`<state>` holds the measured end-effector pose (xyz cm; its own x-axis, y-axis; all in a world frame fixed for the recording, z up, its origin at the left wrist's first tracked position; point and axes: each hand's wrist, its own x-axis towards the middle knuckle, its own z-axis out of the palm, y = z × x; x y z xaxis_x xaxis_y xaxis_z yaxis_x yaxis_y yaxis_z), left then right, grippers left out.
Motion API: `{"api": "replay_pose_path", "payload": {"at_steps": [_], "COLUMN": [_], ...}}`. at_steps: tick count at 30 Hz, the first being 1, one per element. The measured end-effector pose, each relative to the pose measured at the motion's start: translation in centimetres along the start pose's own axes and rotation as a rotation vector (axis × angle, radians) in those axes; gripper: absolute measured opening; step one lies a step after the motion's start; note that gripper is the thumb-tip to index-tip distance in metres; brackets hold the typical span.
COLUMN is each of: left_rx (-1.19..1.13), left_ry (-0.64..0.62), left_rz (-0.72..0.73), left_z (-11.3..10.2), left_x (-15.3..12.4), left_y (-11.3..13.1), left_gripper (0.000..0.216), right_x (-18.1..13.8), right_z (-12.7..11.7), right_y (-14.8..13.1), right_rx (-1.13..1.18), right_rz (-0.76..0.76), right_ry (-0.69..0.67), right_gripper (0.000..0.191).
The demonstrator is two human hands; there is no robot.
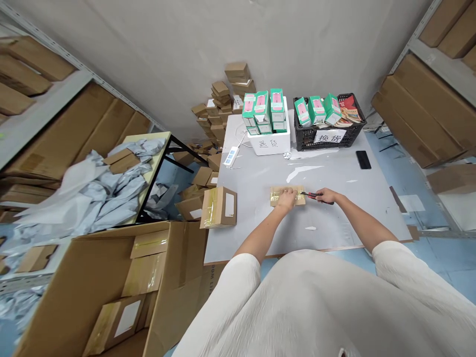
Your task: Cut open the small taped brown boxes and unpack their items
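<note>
On the grey table lies a small flat cardboard box [274, 196] bound with yellowish tape. My left hand [287, 199] presses down on its top and steadies it, fingers bent over the tape. From the right, my right hand [327, 195] grips a pair of red-and-black scissors [314, 196], partly covered by the fingers. The scissors' dark tip points left and meets the right end of the box; I cannot tell how deep it goes. A larger taped carton [219, 208] with a white label stands at the table's left edge.
At the table's back stand a white bin [269, 145] and a black crate [323, 136], both holding green-and-pink boxes. A phone [363, 159] lies to the right, a power strip [232, 156] to the left. A big open carton [186, 258] with parcels is at lower left.
</note>
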<state>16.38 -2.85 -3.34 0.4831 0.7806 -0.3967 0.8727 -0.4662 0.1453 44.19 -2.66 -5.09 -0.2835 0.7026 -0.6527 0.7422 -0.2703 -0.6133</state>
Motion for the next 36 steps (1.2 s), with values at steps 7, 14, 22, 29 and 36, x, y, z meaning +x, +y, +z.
{"api": "replay_pose_path", "payload": {"at_steps": [7, 14, 22, 29, 36], "left_rx": [0.041, 0.010, 0.030, 0.052, 0.029], "left_ry": [-0.004, 0.003, 0.011, 0.011, 0.011], "left_rz": [0.014, 0.033, 0.017, 0.048, 0.038], "left_z": [-0.2, 0.3, 0.8, 0.7, 0.3], "left_x": [0.0, 0.2, 0.4, 0.4, 0.4], "left_y": [0.3, 0.3, 0.3, 0.2, 0.1], "left_gripper": [0.061, 0.062, 0.056, 0.055, 0.051], "right_x": [-1.0, -1.6, -0.5, -1.5, -2.7], "right_z": [0.2, 1.2, 2.0, 1.0, 1.3], "right_y": [0.6, 1.2, 0.2, 1.1, 1.6], "right_rx": [0.078, 0.128, 0.117, 0.125, 0.117], "right_rz": [0.011, 0.047, 0.018, -0.001, 0.014], "right_ry": [-0.051, -0.008, 0.016, -0.059, -0.070], "right_gripper": [0.033, 0.030, 0.027, 0.028, 0.037]}}
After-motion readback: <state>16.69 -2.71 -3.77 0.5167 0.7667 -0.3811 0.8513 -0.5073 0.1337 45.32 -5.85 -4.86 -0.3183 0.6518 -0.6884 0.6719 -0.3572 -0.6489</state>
